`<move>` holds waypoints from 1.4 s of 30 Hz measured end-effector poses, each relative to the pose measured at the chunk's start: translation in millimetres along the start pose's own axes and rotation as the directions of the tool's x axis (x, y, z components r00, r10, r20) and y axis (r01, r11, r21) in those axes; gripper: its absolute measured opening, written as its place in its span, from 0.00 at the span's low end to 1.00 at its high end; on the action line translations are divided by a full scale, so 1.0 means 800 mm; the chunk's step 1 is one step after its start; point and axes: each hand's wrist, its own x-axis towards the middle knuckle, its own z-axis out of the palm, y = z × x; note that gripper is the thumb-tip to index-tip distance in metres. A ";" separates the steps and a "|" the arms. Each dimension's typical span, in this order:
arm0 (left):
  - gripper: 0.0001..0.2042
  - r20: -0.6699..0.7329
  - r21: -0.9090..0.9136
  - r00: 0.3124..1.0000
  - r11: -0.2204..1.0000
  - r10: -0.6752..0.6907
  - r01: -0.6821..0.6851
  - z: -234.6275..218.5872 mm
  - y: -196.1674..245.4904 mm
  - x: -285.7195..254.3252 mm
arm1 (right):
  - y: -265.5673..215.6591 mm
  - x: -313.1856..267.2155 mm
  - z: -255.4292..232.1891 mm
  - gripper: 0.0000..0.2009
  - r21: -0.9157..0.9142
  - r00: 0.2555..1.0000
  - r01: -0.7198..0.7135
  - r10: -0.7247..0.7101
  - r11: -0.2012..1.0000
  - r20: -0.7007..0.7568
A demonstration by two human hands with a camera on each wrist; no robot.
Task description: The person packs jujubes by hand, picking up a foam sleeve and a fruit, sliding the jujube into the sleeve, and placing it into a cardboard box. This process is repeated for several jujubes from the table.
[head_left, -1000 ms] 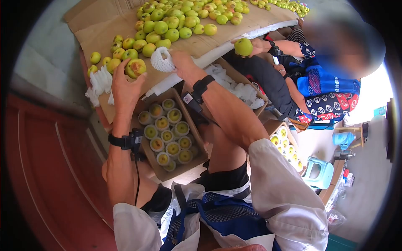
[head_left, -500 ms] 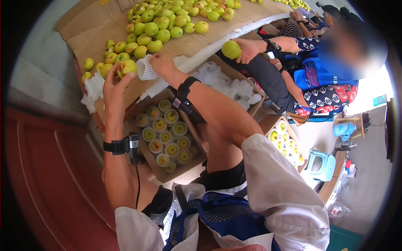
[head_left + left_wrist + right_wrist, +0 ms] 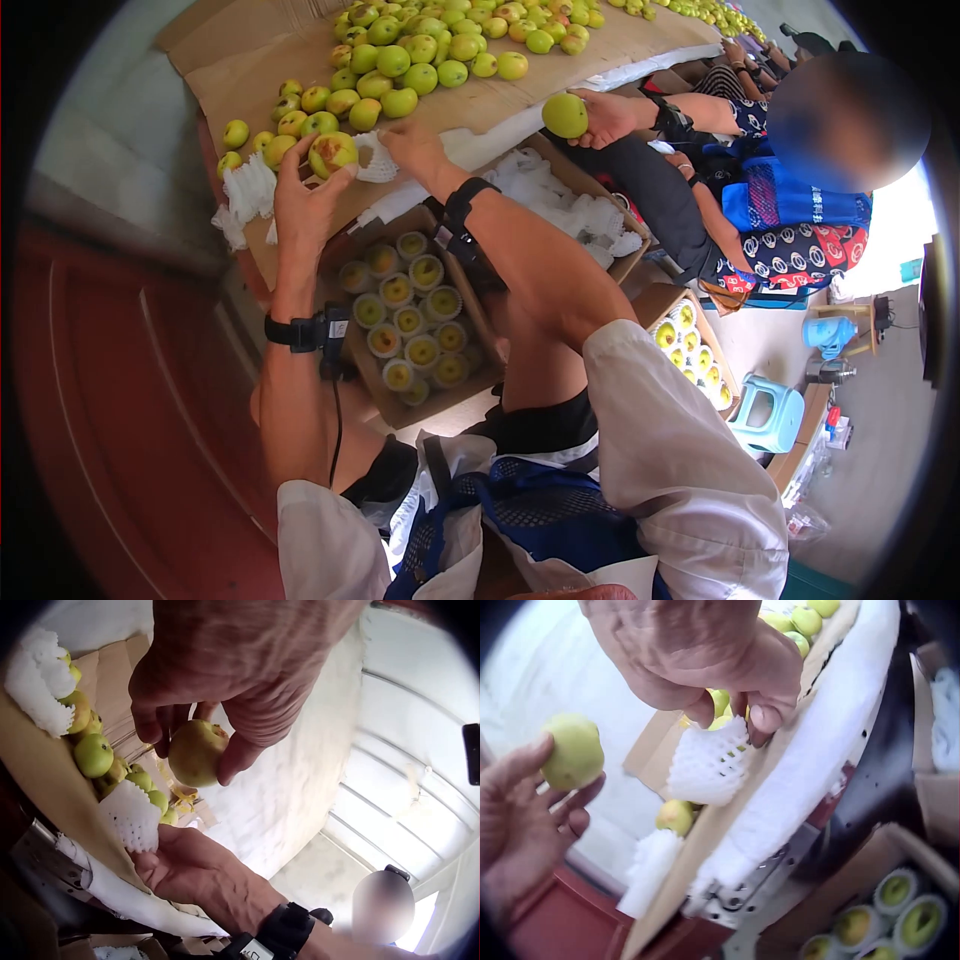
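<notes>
Foam net (image 3: 376, 163) moved nearer apple (image 3: 333, 154); vest (image 3: 795, 206) reads 科技

Head view: my L hand (image 3: 305, 200) is up, thumb and fingers bent in a gripping pose, thumb on the side twd my R hand (image 3: 415, 150). L forearm (image 3: 292, 400) runs near vert. below the L fingers. R hand is just beside the L fingertips, apart, no contact. R forearm (image 3: 540, 265) slants from lower R up to the R fingers. L wrist cam: L thumb (image 3: 240, 759) opp. L fingers, which bend inward. R wrist cam: R fingers (image 3: 765, 718) bent down in a pinch, back of R hand above them. Bare thigh (image 3: 535, 370) well below R fingers.
</notes>
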 end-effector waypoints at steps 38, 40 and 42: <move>0.31 0.047 0.394 0.999 0.919 -0.004 -0.015 -0.018 -0.015 0.003 | -0.009 -0.112 -0.285 0.37 -0.402 0.748 0.084 -0.325 0.912 -0.579; 0.31 0.051 0.392 0.998 0.920 -0.026 0.004 -0.019 -0.015 0.004 | 0.003 -0.093 -0.288 0.38 -0.396 0.800 0.038 -0.266 0.918 -0.539; 0.31 0.049 0.382 0.998 0.924 -0.027 0.006 -0.020 -0.014 0.004 | 0.015 -0.068 -0.289 0.38 -0.401 0.840 -0.051 -0.178 0.915 -0.513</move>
